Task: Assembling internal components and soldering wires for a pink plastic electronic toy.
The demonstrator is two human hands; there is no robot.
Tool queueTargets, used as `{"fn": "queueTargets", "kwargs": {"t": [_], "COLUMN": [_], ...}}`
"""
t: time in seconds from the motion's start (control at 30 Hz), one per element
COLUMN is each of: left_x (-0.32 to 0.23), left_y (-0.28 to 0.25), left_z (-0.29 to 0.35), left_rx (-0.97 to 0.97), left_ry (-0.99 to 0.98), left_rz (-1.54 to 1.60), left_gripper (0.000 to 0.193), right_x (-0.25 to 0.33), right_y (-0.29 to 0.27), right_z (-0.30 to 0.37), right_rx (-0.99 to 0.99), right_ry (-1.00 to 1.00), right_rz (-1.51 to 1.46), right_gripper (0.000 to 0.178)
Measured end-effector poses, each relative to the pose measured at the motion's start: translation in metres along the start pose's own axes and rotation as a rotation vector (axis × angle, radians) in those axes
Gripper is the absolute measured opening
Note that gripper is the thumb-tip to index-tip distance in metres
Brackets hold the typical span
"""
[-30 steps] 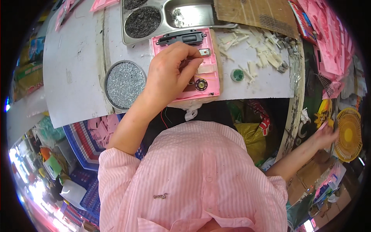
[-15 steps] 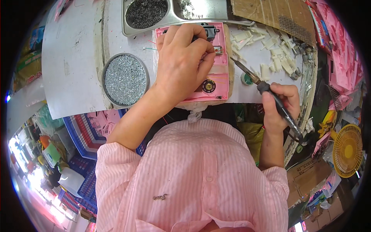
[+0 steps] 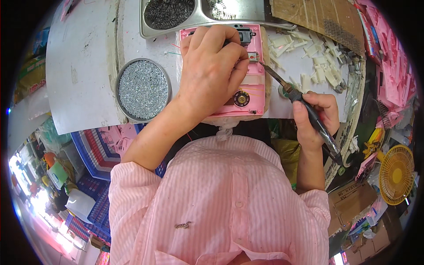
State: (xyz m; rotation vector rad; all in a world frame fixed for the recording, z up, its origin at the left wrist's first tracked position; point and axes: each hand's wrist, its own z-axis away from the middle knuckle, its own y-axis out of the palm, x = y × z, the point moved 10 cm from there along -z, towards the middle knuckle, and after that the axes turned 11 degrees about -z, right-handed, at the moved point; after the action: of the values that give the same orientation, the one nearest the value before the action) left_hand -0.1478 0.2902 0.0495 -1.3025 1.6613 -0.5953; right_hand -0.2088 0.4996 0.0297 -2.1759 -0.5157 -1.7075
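Observation:
A pink plastic housing [image 3: 259, 90] lies open on a pale pad, with a round speaker [image 3: 241, 98], a black part [image 3: 245, 36] and a small component [image 3: 253, 57] in it. My left hand [image 3: 212, 62] reaches over it, fingertips pinched on a thin wire beside that component. Most of the wire and the housing's left side are hidden by this hand. In my right hand [image 3: 316, 117] is a soldering iron [image 3: 314, 115], gripped by its black handle. Its tip points up and left, at the housing's right edge close to the small component.
Left of my forearm stands a round tin of small silvery metal pieces [image 3: 143, 90]. A metal tray [image 3: 201, 22] with dark springs or screws sits at the back. White plastic parts [image 3: 324, 66] and cardboard [image 3: 320, 17] lie to the right; a yellow fan [image 3: 397, 175] is lower right.
My right hand has brought the soldering iron up and left, its tip now at the housing's edge. The left hand stays pinched in nearly the same place. The whole view has shifted slightly.

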Motion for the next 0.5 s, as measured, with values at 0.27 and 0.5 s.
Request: {"fn": "queueTargets", "kwargs": {"t": [0.27, 0.5], "left_x": [0.0001, -0.0016], "left_y": [-0.0003, -0.0008], "left_z": [-0.0004, -0.0006], "left_rx": [0.000, 0.000], "left_ry": [0.002, 0.002], "left_rz": [0.002, -0.004], "left_gripper": [0.013, 0.013], "right_x": [0.0002, 0.0025], "right_y": [0.0036, 0.0054], "right_z": [-0.0029, -0.0023], "right_rx": [-0.001, 0.035], "right_ry": [-0.005, -0.037], "right_rz": [-0.026, 0.006], "right_gripper": [0.027, 0.026]}}
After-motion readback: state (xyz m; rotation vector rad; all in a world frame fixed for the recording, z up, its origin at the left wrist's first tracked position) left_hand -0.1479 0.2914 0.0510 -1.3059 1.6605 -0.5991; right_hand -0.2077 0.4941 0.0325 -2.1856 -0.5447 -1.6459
